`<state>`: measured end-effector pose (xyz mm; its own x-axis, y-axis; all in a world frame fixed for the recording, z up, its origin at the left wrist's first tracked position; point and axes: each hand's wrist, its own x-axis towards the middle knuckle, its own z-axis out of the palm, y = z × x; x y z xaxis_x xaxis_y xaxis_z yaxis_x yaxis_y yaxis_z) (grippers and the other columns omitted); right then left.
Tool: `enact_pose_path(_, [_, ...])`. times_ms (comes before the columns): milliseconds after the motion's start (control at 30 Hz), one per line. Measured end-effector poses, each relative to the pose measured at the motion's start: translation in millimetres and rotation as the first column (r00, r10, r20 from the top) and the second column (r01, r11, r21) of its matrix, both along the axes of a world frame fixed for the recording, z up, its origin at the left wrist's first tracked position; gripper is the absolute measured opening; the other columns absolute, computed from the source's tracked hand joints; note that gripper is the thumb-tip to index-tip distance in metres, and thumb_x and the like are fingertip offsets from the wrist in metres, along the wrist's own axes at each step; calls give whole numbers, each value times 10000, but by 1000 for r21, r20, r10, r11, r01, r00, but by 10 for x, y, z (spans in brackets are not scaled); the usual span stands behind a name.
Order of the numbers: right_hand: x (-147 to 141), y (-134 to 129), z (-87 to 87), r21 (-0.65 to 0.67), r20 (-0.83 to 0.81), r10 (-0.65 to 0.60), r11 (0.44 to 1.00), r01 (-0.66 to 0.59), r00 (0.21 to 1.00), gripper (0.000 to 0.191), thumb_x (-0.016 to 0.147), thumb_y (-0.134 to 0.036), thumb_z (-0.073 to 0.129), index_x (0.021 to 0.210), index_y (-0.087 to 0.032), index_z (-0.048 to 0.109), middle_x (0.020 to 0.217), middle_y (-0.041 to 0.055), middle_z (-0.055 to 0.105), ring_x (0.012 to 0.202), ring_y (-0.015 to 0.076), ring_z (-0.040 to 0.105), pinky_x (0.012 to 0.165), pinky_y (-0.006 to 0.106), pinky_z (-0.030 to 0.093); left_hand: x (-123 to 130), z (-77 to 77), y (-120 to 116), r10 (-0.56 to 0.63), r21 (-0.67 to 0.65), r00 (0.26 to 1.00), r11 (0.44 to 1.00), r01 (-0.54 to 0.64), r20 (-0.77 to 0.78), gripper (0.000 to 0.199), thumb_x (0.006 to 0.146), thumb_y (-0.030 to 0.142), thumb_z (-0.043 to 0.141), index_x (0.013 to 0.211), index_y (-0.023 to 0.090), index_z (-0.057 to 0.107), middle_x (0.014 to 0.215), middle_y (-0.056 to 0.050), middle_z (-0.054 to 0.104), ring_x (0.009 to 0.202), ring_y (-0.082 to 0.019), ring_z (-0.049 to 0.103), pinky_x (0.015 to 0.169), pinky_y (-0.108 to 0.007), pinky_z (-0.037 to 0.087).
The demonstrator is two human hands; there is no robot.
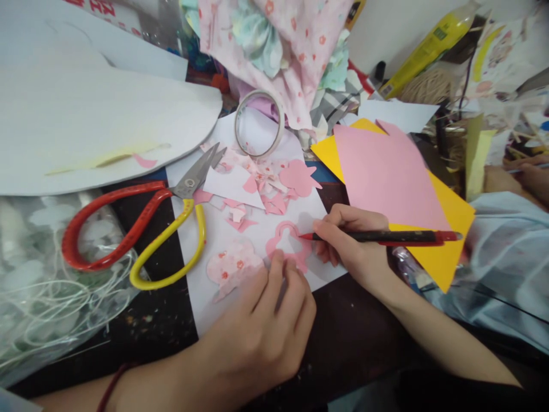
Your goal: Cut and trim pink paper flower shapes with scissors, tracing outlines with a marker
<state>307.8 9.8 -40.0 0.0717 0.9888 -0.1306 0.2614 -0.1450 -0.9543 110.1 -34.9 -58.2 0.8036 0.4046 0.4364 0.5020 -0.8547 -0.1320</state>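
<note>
Pink paper cutout (303, 250): flat on the white sheet (223, 226), on the tabletop (343, 320), just right of a flower-print piece (234, 263). Right hand (357, 254): closed around a red-and-black pen (381, 236), tip at the cutout's right edge. Left hand (266, 326): fingers bent, fingertips at the cutout's lower edge; thumb hidden, so impossible to tell whether pinching or pressing. Possible faults: slipping of the cutout from too light a left-hand hold; tearing or creasing of the narrow pink band from excess pen pressure; stray marks on the white sheet from overrunning the edge; scattering of paper scraps (277, 203) from a wide pen sweep.
</note>
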Motion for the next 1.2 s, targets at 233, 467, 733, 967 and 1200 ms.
enact_pose_path(233, [9,-11,1,-8,25,-45,999,46,999,319,831,-180,672,535,-196,553,480,-27,617,335,53,453,336,193,313,0,12,14,-4,4,1000,1000,4,0,389,925,163,427,1192,13,666,1180,-176,717,1106,-363,686,811,-391,587])
enact_pose_path(467, [8,-7,15,-21,13,-24,999,24,1000,312,844,-186,671,553,-199,562,494,-22,624,353,57,476,349,194,334,8,9,6,-5,3,1000,1000,5,19,385,922,153,425,1180,7,671,1173,-179,720,1105,-371,687,799,-390,590])
enact_pose_path(733, [25,-12,1,-29,18,-59,998,59,998,315,831,-145,657,539,-192,549,477,-34,613,339,49,454,331,190,311,2,4,15,3,5,1000,1000,-3,5,385,920,153,431,1189,12,666,1183,-181,714,1116,-367,681,821,-396,577])
enact_pose_path(967, [19,-17,-18,-18,5,-23,1000,23,1000,304,847,-197,673,560,-200,572,499,-20,628,350,65,466,333,209,337,-3,7,15,-4,-4,1000,1000,4,2,386,921,157,431,1192,8,663,1183,-185,712,1118,-367,680,818,-396,572])
enact_pose_path(1200, [39,-17,-19,-28,9,-56,998,56,998,319,838,-148,661,543,-198,550,477,-37,610,345,56,461,331,195,311,10,-1,21,-1,-8,1000,1000,1,3,389,930,158,428,1202,2,658,1188,-189,709,1116,-370,680,826,-400,562])
